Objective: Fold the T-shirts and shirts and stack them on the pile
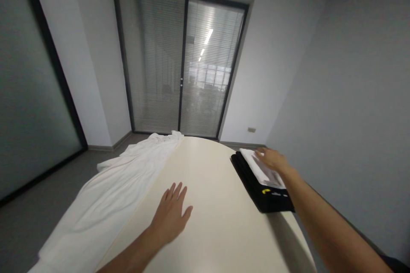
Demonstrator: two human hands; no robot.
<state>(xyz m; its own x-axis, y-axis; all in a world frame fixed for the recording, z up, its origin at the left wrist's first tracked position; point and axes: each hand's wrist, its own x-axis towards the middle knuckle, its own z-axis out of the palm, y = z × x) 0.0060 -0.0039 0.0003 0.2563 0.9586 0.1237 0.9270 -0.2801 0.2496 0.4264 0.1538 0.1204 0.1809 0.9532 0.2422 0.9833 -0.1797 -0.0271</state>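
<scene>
My left hand [171, 213] is over the pale tabletop [211, 230], fingers stretched out and holding nothing. Whether its palm touches the surface I cannot tell. At the right edge of the table, my right hand [271, 158] rests on a folded white cloth [256, 165], its fingers laid out over the fabric. Under that cloth lies a stack of folded black cloth [248, 183], with a small yellow mark and light print on its near end. My right forearm hides part of the stack's right side.
A large white cloth [118, 192] lies rumpled along the table's left side and hangs over the edge. Beyond the table stand glazed doors with blinds [182, 64]. A grey wall [346, 106] runs along the right, and a dark-framed glass panel [32, 94] stands at left.
</scene>
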